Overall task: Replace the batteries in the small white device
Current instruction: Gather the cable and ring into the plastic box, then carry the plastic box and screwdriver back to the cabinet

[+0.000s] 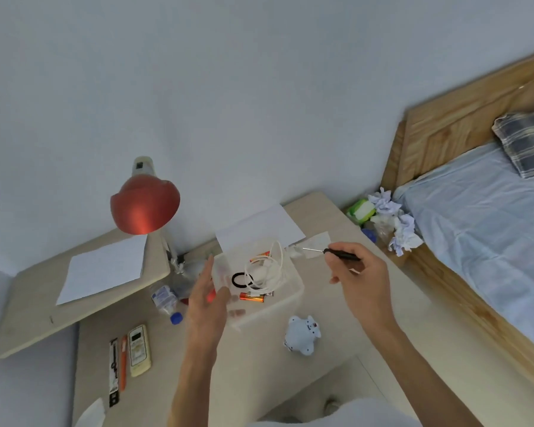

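Note:
The small white device (pixel 302 335), shaped like a little animal, lies on the desk (pixel 259 365) below a clear plastic box (pixel 285 298). Inside the box are orange batteries (pixel 252 298), a coiled white cable (pixel 269 269) and a black ring (pixel 240 280). My right hand (pixel 359 280) hovers above the box's right side, shut on a small black-handled screwdriver (pixel 336 252) whose tip points left. My left hand (pixel 208 298) is open with fingers spread beside the box's left wall, holding nothing.
A red desk lamp (pixel 145 206) stands at the left rear, beside a raised shelf with white paper (pixel 104 268). A remote (pixel 139 349), pens (pixel 122 362) and a small bottle (pixel 167 302) lie at the left. A bed (pixel 481 217) flanks the desk on the right.

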